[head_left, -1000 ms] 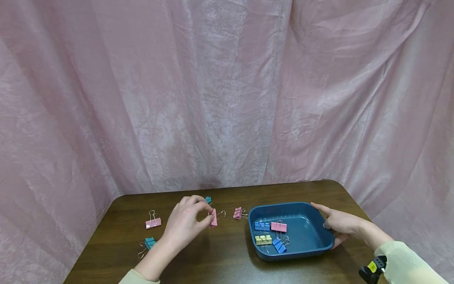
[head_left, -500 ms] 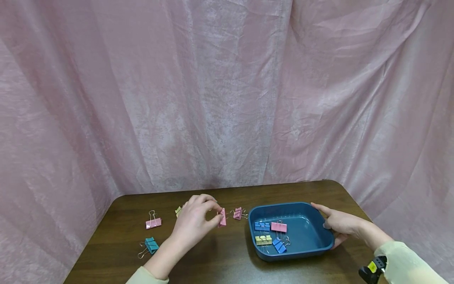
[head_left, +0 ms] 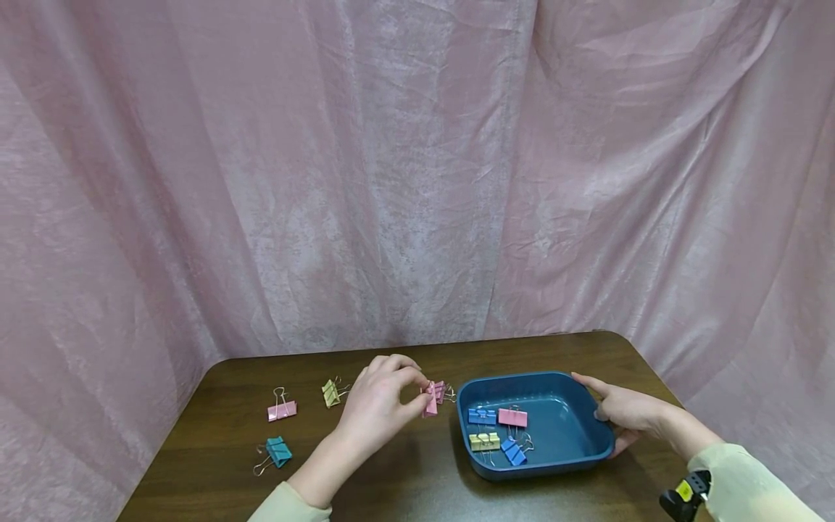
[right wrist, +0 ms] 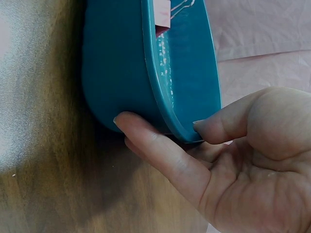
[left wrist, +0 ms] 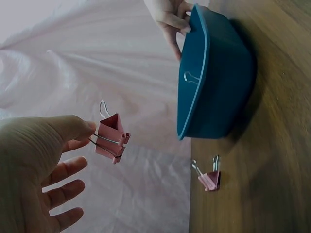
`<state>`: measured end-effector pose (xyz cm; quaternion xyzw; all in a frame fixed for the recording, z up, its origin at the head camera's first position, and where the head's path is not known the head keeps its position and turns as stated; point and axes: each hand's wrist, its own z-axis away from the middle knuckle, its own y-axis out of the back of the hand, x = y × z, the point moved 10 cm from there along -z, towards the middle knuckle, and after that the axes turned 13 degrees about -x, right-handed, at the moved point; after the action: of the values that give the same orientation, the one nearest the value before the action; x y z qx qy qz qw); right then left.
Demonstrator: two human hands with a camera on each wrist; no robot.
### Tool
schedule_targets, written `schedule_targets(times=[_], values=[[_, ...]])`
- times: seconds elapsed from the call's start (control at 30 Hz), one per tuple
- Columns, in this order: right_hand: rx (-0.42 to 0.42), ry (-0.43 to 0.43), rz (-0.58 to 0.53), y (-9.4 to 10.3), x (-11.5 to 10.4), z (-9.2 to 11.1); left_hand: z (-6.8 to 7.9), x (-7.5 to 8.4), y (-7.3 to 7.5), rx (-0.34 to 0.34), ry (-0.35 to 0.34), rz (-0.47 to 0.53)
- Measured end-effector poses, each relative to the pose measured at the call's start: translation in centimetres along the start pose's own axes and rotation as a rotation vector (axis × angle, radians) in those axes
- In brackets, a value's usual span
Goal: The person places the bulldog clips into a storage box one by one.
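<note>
My left hand (head_left: 385, 402) pinches a pink binder clip (left wrist: 111, 141) by a wire handle between thumb and forefinger, up off the table; the other fingers are spread loosely. Behind it in the head view, partly covered, another pink binder clip (left wrist: 210, 180) lies on the wood. With the thumb over the rim and fingers along the outer wall, my right hand (head_left: 633, 413) grips the right end of a blue tray (right wrist: 116, 63). Inside the tray's left half lie two blue binder clips (head_left: 482, 416), a pink one (head_left: 512, 417) and a yellow one (head_left: 485, 441).
On the left of the brown table (head_left: 215, 464) lie a pink binder clip (head_left: 282, 411), a teal binder clip (head_left: 278, 451) and a yellow binder clip (head_left: 331, 393). A pink curtain (head_left: 417, 181) hangs behind the table's back edge.
My left hand has moved right toward the tray with the pinched pink clip. The yellow clip on the table has come into sight, while the teal clip at the back is now hidden. My right hand stays put.
</note>
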<state>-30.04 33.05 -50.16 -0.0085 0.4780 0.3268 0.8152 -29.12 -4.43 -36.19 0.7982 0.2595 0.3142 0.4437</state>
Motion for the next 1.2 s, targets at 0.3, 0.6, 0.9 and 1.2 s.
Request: schedule_targets(times=[0.3, 0.6, 0.9, 1.2], values=[[-0.004, -0.005, -0.012, -0.1, 0.1, 0.1, -1.2, 1.5, -0.8, -0.047, 0.001, 0.021], [-0.005, -0.007, -0.023, -0.1, 0.0, 0.0, -2.1, 2.4, -1.7, -0.079, 0.001, -0.008], [-0.004, -0.002, -0.034, -0.2, -0.1, 0.1, -3.1, 3.8, -3.0, -0.108, -0.029, -0.028], [0.002, -0.001, -0.021, -0.2, -0.1, 0.2, -4.1, 5.6, -4.6, -0.168, -0.057, -0.072]])
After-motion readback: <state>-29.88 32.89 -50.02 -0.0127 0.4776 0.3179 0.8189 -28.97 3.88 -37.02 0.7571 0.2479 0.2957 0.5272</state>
